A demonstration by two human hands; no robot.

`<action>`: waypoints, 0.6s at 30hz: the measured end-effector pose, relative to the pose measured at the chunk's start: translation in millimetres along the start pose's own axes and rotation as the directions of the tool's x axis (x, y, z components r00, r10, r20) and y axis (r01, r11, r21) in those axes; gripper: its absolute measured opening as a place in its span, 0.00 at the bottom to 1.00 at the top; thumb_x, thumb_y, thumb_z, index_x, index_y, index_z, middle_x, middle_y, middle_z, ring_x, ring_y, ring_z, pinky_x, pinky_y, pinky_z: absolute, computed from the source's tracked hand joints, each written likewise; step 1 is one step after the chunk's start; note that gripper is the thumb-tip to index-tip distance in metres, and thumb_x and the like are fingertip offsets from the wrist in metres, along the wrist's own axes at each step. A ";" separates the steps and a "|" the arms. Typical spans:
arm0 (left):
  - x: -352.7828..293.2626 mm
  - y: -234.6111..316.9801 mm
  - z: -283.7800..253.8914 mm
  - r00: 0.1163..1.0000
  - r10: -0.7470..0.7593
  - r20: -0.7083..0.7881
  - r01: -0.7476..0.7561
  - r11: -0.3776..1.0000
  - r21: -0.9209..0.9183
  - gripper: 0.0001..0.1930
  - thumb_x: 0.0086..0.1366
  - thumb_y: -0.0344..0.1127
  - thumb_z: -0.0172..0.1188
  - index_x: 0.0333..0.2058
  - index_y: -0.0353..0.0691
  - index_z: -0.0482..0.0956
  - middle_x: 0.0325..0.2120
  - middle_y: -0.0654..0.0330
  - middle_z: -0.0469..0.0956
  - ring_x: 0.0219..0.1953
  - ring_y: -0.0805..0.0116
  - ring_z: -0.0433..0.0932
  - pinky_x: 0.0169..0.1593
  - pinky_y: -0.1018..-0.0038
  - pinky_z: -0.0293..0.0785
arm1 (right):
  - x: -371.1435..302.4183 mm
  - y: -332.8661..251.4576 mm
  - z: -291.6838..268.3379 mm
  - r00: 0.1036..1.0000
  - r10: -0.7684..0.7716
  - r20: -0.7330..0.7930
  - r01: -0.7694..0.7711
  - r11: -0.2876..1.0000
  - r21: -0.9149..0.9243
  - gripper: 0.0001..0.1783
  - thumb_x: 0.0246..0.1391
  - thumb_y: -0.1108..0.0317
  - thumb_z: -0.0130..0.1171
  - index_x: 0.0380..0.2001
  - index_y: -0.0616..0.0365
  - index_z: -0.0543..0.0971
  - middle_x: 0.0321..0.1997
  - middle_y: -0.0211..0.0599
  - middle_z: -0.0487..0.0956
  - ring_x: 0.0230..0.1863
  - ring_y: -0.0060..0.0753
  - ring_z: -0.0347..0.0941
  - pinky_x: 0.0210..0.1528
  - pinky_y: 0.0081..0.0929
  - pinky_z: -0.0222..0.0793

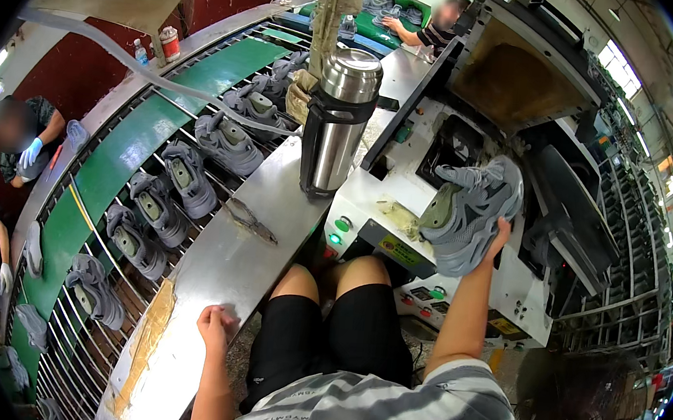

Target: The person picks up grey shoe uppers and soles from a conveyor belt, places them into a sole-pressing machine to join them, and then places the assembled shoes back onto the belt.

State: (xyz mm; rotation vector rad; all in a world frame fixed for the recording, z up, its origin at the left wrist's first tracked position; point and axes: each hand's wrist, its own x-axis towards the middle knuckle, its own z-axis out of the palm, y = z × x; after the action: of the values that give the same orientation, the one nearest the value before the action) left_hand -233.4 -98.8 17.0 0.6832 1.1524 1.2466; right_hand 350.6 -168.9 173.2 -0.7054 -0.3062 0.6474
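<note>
Right grip (499, 239) holds grey shoe (476, 214) up over white machine (364, 211). Left grip (217, 325) curled by edge of shiny desk (256, 260); I can't tell how tight. Pliers (251, 221) lie on desk, near tall silver flask (335, 150). More grey shoes (159, 209) sit lined up on metal bars (86, 342).

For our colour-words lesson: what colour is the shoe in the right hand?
The shoe is mostly grey, clearest in the head view.
</note>
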 end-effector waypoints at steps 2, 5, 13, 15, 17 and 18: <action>-1.0 -6.3 -5.3 0.997 0.081 -0.015 -0.079 0.995 0.064 0.08 0.64 0.28 0.49 0.27 0.34 0.73 0.15 0.63 0.71 0.17 0.77 0.68 0.24 0.79 0.68 | 44.7 -24.5 9.0 0.998 -0.040 -0.057 0.026 0.973 -0.230 0.33 0.47 0.56 0.58 0.56 0.60 0.68 0.55 0.41 0.73 0.53 0.42 0.69 0.56 0.38 0.63; -1.2 -23.8 -10.0 0.985 0.172 0.001 -0.162 0.929 0.333 0.08 0.62 0.29 0.54 0.26 0.32 0.75 0.15 0.64 0.72 0.18 0.78 0.69 0.24 0.80 0.67 | 100.5 -43.2 66.5 0.983 -0.181 -0.003 0.136 0.750 -0.647 0.36 0.45 0.59 0.62 0.58 0.61 0.67 0.54 0.40 0.73 0.51 0.40 0.71 0.52 0.35 0.66; -5.8 -13.2 4.1 0.982 0.188 0.011 -0.180 0.921 0.346 0.08 0.62 0.27 0.55 0.24 0.32 0.75 0.14 0.64 0.73 0.17 0.80 0.69 0.22 0.83 0.65 | 249.3 -18.7 106.5 0.953 -0.302 -0.033 -0.119 -0.268 -0.956 0.46 0.30 0.46 0.67 0.53 0.65 0.74 0.53 0.53 0.76 0.53 0.45 0.73 0.54 0.32 0.66; -4.2 -13.9 9.3 0.984 0.175 0.039 -0.178 0.920 0.350 0.08 0.62 0.27 0.55 0.24 0.32 0.75 0.14 0.64 0.73 0.17 0.80 0.69 0.22 0.83 0.65 | 278.0 -12.4 80.3 0.964 -0.243 -0.109 -0.213 -0.454 -0.865 0.49 0.28 0.39 0.63 0.53 0.62 0.74 0.54 0.54 0.75 0.56 0.48 0.71 0.56 0.34 0.65; -6.1 -16.5 1.0 0.984 0.176 0.023 -0.171 0.906 0.388 0.08 0.62 0.27 0.55 0.24 0.32 0.75 0.14 0.65 0.73 0.17 0.80 0.69 0.22 0.82 0.65 | 258.1 16.7 102.5 0.959 -0.222 -0.176 -0.265 -0.483 -0.834 0.51 0.30 0.39 0.61 0.58 0.58 0.70 0.61 0.52 0.69 0.62 0.46 0.66 0.62 0.33 0.60; -5.5 -18.0 -0.6 0.983 0.184 0.029 -0.180 0.900 0.396 0.08 0.62 0.27 0.55 0.24 0.32 0.75 0.14 0.65 0.73 0.16 0.80 0.69 0.22 0.82 0.65 | 253.1 26.3 102.1 0.942 -0.293 -0.162 -0.294 -0.491 -0.820 0.52 0.31 0.38 0.61 0.60 0.57 0.69 0.63 0.52 0.66 0.64 0.46 0.63 0.64 0.34 0.58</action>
State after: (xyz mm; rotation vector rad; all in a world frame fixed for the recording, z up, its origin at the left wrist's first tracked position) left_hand -227.0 -108.5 2.3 1.1121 1.3928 1.1780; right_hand 484.8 60.2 241.6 -2.7882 -0.5420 -0.1056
